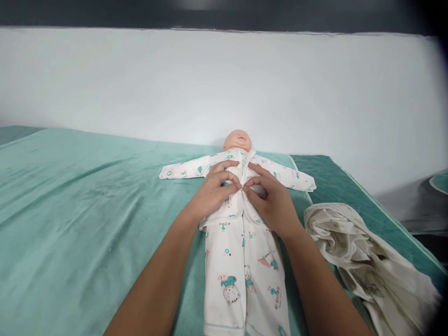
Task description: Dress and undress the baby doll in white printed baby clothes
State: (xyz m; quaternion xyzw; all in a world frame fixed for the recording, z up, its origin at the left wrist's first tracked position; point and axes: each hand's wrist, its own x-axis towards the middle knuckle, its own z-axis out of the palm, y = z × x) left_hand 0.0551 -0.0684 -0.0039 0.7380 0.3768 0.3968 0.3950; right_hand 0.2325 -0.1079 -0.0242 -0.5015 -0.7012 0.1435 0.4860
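A baby doll [238,140] lies on its back, wearing a white printed top [189,169] with sleeves spread and white printed pants [229,266]. My left hand [220,189] pinches the left front edge of the top at mid-chest, thumb and index finger together. Opposite it, my right hand [268,196] pinches the right front edge, and the fingertips of both hands nearly meet. Between them is a small fastening, mostly hidden by the fingers. A round button [240,166] shows just above, near the collar.
A green sheet [87,210] covers the bed, with a darker quilted green mat [325,177] at the right. A crumpled white cloth [371,261] lies right of my right forearm. Behind the doll stands a white wall [175,84].
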